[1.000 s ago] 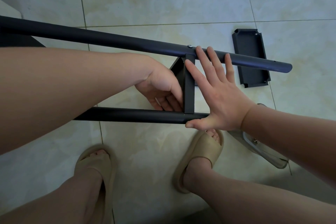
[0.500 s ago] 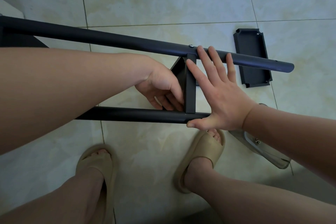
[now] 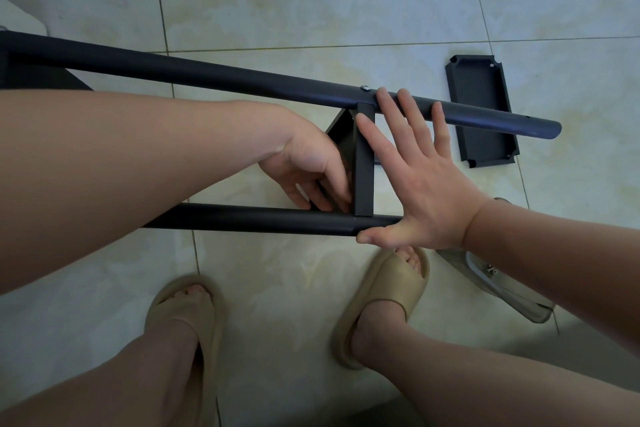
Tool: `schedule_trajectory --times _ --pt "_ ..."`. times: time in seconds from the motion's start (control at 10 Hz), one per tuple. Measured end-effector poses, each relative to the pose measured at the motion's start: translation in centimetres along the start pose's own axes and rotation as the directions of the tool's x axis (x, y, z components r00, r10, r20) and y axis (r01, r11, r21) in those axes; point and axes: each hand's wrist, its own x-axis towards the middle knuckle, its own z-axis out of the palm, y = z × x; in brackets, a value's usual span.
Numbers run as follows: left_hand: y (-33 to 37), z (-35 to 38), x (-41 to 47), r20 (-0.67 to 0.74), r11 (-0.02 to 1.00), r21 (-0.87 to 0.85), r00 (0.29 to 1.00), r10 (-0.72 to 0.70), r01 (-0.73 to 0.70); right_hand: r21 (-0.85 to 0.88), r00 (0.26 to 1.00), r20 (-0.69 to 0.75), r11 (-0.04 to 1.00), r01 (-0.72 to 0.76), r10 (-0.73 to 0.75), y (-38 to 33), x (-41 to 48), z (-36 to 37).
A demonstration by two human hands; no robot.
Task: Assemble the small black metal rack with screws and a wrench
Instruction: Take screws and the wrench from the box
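The black rack frame stands in front of me with an upper tube [image 3: 194, 71] and a lower tube [image 3: 249, 218]. A black shelf panel [image 3: 363, 163] sits edge-on between them. A silver screw [image 3: 364, 88] shows on the upper tube just above the panel. My left hand [image 3: 308, 166] reaches between the tubes and holds the panel from the left, thumb on its face and fingers curled under it. My right hand [image 3: 422, 180] lies flat against the panel's right side, straight fingers on the upper tube and thumb on the lower tube.
A second loose black shelf panel [image 3: 481, 111] lies on the tiled floor past the upper tube's right end. A clear plastic bag [image 3: 498, 284] holding small hardware lies by my right wrist. My feet in beige sandals [image 3: 384, 302] stand just below the frame.
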Motion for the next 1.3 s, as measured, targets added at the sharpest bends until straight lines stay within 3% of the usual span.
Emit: schedule_trajectory --times 0.5,0.8,1.3 --pt "0.31 0.02 0.38 -0.065 1.000 -0.009 0.998 -0.008 0.007 0.000 1.000 0.002 1.000 -0.001 0.001 0.01 0.03 0.00" --pt "0.16 0.44 0.62 0.000 1.000 -0.023 1.000 -0.013 0.013 0.002 1.000 0.010 1.000 -0.004 0.004 -0.01 0.00 -0.09" --pt "0.49 0.21 0.32 -0.033 1.000 -0.008 0.999 -0.023 0.023 -0.007 1.000 0.010 1.000 -0.005 0.005 0.01 0.01 0.01"
